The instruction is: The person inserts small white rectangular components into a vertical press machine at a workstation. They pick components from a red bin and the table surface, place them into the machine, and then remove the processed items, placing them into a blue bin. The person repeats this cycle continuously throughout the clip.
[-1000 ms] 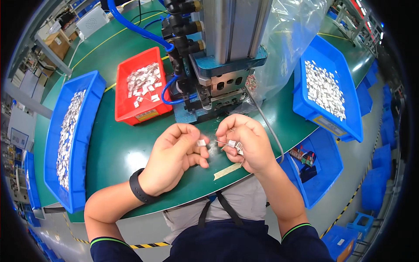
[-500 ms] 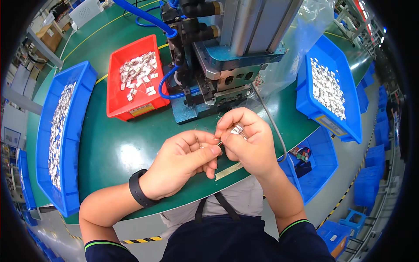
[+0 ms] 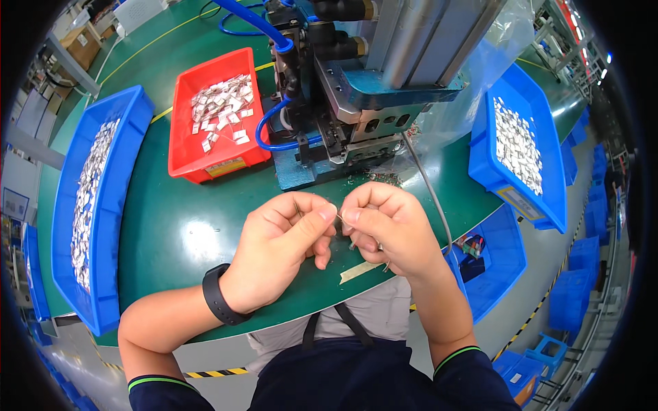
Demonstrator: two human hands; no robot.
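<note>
Over the green table's near edge, my left hand [image 3: 281, 240] and my right hand [image 3: 391, 229] almost touch at the fingertips. Both are closed, thumb against index finger, with thin wire leads [image 3: 338, 216] pinched between them. Another thin lead sticks up from behind my left index finger. My right fingers curl over small white parts, now mostly hidden; lead ends poke out below that palm. In front of my hands stands a press-like machine [image 3: 384, 113] with a metal block. Small white parts with wire leads [image 3: 223, 109] lie in a red bin [image 3: 175, 130] beyond my left hand.
Blue bins of white parts stand at the left [image 3: 113, 226] and right [image 3: 484, 147]. Another blue bin [image 3: 504, 270] sits lower, past the table edge. Bits of wire [image 3: 380, 178] litter the machine's foot. A grey cable [image 3: 430, 181] runs down beside my right hand.
My right hand has turned, its fingers now curled under, hiding the white parts that showed before. The fingertips of both hands have shifted slightly. The whole view has moved a little.
</note>
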